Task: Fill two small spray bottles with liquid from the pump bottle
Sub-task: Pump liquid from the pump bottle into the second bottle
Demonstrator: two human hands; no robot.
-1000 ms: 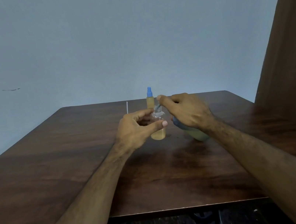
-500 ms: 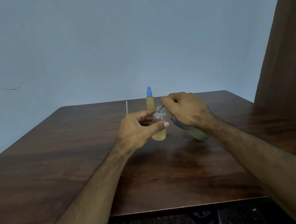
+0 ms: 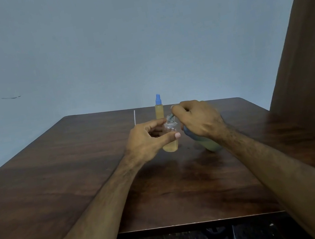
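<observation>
While the left hand (image 3: 145, 142) curls its grip round the clear small spray bottle (image 3: 170, 138) standing on the wooden surface (image 3: 68, 174), the right hand (image 3: 200, 119) pinches a thin part at that bottle's open neck. Yellow liquid fills its lower part. Just beyond both grips stands a blue-capped spray bottle (image 3: 159, 108); beneath the right hand, mostly hidden, is the pump bottle (image 3: 208, 144).
</observation>
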